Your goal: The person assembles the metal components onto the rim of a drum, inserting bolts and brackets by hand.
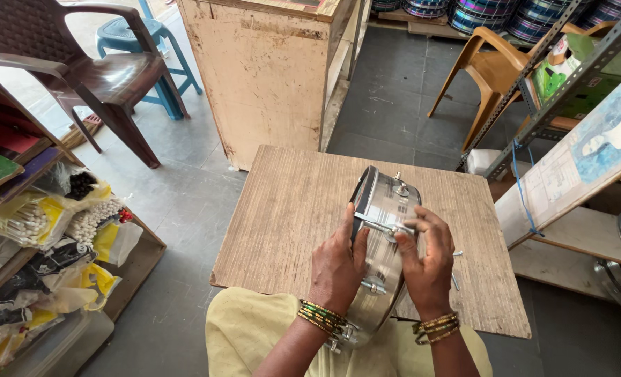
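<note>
The left hand (338,269) grips the rim of a shiny metal drum shell (380,244), thumb up along its dark edge and fingers curled behind. The right hand (425,262) is closed over the outer wall of the drum shell, its fingertips (414,222) pinching a tension rod (383,227) that lies across the metal. Green and gold bangles (321,318) circle both wrists. The drum shell stands on edge, tilted, its lower part down at the person's lap and its upper part over the near edge of the tabletop (289,216), a square board of worn, streaked wood. Small metal lugs stick out along the wall of the drum shell. A few loose screws (455,276) lie on the tabletop just right of the right hand, near the near right corner.

Beyond the far edge stands a pale wooden cabinet (268,77). To the far left are a dark brown plastic chair (80,70) and a blue stool (150,49); to the far right, an orange plastic chair (495,70) beside a metal rack (568,56). Shelves with packets in plastic bags (52,237) line the left side.
</note>
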